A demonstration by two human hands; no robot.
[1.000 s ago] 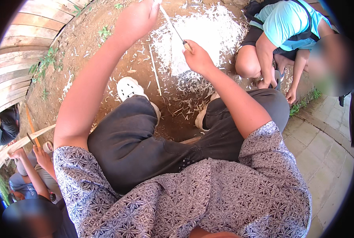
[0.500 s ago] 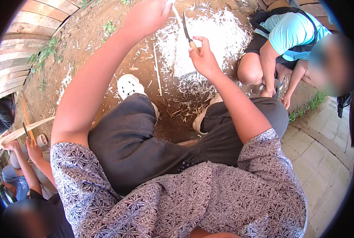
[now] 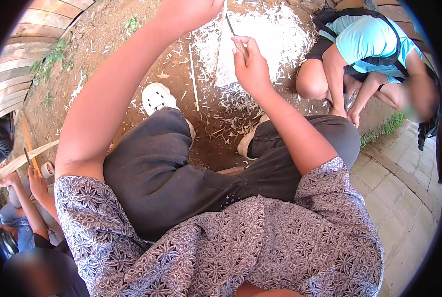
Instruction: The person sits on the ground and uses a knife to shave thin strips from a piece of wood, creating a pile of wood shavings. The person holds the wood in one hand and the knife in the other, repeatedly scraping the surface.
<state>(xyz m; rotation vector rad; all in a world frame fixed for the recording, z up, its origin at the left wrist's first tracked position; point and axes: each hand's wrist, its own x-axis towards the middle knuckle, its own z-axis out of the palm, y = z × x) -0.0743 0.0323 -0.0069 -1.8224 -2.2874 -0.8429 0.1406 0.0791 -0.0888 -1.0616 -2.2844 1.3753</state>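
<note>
In the head view, the knife with a dark narrow blade and pale wooden handle (image 3: pixel 241 48) sits in the right hand (image 3: pixel 252 68), fingers wrapped round the handle, thumb raised along it. It looks light and stiff, its blade probably sharp; the handle is the part to grip. The blade points up toward a thin pale strip (image 3: pixel 225 7) beside the fingertips of the left hand (image 3: pixel 197 12). The upper rim crops that hand, so I cannot tell whether it pinches the strip. The strip seems light, springy and easy to split, best held well clear of the blade.

Below lies a heap of curly white shavings (image 3: pixel 285 37), glaring too brightly for detail, on the brown earth ground (image 3: pixel 132 64); loose curls look soft and slippery. Left of the heap lies a straight pale stick (image 3: pixel 193 76). The wearer's white perforated clog (image 3: pixel 157 97) and dark grey trousers (image 3: pixel 156 163) bound the space nearer the body. A crouching person in a turquoise shirt (image 3: pixel 367 34) closes in the heap's right edge, near the grey paving (image 3: pixel 399 180). At far left, another person's hand (image 3: pixel 36 183) is beside a dark blade (image 3: pixel 27 156).
</note>
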